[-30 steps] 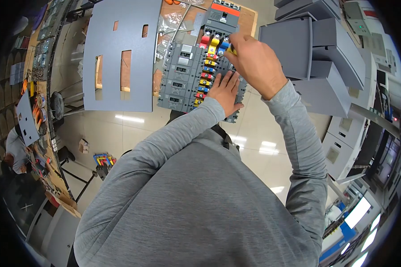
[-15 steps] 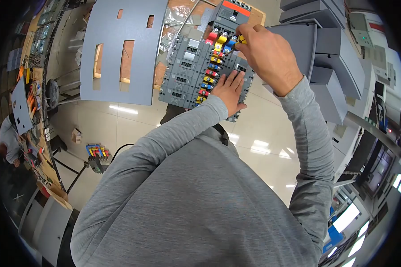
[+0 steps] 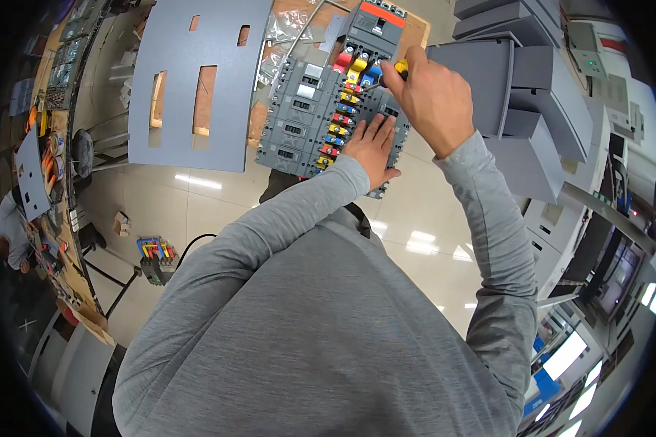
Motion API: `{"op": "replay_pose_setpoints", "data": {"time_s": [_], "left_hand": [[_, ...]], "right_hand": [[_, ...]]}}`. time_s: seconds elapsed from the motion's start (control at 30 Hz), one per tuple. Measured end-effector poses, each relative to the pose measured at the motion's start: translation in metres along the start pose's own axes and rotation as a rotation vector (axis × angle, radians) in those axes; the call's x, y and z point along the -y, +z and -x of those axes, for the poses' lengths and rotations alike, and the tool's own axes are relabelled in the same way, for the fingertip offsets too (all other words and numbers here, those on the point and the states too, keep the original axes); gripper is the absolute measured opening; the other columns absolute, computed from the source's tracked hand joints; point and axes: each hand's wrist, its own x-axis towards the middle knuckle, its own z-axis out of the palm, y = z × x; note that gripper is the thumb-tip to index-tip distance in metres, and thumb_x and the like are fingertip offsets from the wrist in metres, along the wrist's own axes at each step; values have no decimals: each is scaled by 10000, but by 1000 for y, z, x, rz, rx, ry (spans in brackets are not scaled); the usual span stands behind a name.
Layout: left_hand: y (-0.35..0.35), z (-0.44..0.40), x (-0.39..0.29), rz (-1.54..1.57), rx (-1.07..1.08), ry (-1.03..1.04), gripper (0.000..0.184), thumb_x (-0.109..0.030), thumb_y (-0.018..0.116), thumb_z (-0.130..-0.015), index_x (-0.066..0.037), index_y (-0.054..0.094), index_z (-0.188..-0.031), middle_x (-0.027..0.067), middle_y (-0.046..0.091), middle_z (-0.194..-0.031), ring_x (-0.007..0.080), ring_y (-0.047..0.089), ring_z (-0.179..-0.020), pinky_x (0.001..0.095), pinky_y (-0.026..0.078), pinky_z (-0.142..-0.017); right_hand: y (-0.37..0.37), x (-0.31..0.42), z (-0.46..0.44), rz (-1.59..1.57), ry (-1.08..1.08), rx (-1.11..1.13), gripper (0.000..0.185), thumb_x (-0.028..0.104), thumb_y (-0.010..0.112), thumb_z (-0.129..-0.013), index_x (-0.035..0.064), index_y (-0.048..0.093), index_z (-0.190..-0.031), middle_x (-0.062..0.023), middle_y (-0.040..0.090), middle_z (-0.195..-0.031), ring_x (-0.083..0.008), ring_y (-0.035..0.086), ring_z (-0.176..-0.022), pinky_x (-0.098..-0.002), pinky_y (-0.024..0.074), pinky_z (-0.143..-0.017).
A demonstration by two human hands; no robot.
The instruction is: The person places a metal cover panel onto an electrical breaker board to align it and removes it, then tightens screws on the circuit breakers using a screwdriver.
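Under my hands is a circuit breaker assembly [image 3: 291, 120], with rows of dark grey breakers along both sides of a coloured busbar strip [image 3: 340, 120]. The strip's red, yellow and blue sleeves carry screws. A larger breaker [image 3: 376, 28] with an orange band sits at its far end. My right hand [image 3: 436, 98] is closed around a screwdriver [image 3: 401, 67] with a yellow and black handle. Its shaft slants down left to the upper part of the strip; the exact tip contact is too small to tell. My left hand [image 3: 372, 151] lies flat on the right-hand breakers, fingers spread.
A grey panel with cutouts [image 3: 178, 87] lies left of the assembly, near plastic bags of small parts [image 3: 290, 25]. Grey metal enclosures [image 3: 481, 80] stand to the right. Another breaker unit [image 3: 155, 261] is low on the left. A person [image 3: 11, 229] is beside the left workbench.
My right hand has turned and moved slightly down, and more of the screwdriver handle shows. My left hand stays on the breakers. The whole view has shifted slightly.
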Motion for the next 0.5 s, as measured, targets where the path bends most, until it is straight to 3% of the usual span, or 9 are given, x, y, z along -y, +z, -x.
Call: {"op": "replay_pose_setpoints", "data": {"time_s": [0.17, 0.27, 0.37, 0.5], "left_hand": [[2, 0, 0, -9, 15, 8, 933, -628, 543, -916, 34, 307, -1529, 171, 215, -1639, 331, 169, -1527, 491, 183, -1231], [1, 0, -1, -4, 23, 8, 932, -628, 534, -922, 32, 296, -1535, 170, 210, -1641, 329, 160, -1530, 490, 175, -1234], [-2, 0, 1, -6, 21, 8, 933, -627, 531, -925, 34, 290, -1537, 172, 213, -1640, 329, 152, -1532, 489, 168, -1236], [1, 2, 0, 5, 20, 8, 939, -625, 542, -919, 41, 293, -1533, 177, 224, -1635, 333, 158, -1530, 491, 173, -1234]], "right_hand": [[-5, -2, -8, 19, 114, 24, 452, 460, 597, -949, 23, 648, -842, -169, 642, -571, -367, 670, -534, -454, 543, -488], [-13, -1, -10, 5, 122, 104, 403, 398, 624, -940, -5, 633, -926, -177, 654, -624, -371, 690, -602, -456, 551, -523], [-16, -3, -3, -60, -106, -3, 368, 333, 655, -924, -23, 597, -997, -179, 664, -701, -365, 702, -670, -449, 557, -552], [-18, -5, -1, 6, -252, 85, 378, 321, 679, -908, -21, 573, -1030, -171, 666, -750, -350, 707, -697, -433, 559, -559]]}}
